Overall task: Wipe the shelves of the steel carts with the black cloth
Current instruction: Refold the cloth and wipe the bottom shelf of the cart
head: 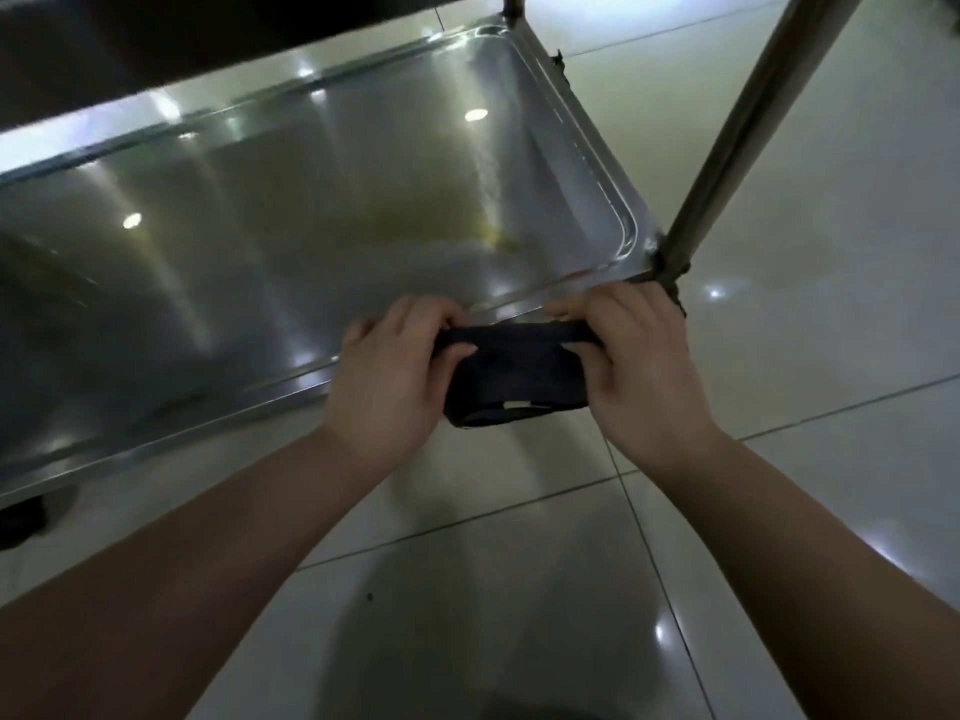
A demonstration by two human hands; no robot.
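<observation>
A folded black cloth (511, 374) is stretched between both of my hands, just in front of the near rim of the steel cart's bottom shelf (291, 220). My left hand (395, 379) grips the cloth's left end. My right hand (636, 366) grips its right end, close to the shelf's near right corner. The shelf is a shiny steel tray with a raised rim, and it carries a yellowish smear near its right middle. The cloth hangs over the floor, apart from the shelf surface.
A steel cart leg (737, 142) rises diagonally from the shelf's near right corner. A higher shelf (156, 39) overhangs at the top left. A dark caster (21, 519) sits at the left edge. Glossy white floor tiles (805, 387) lie all around.
</observation>
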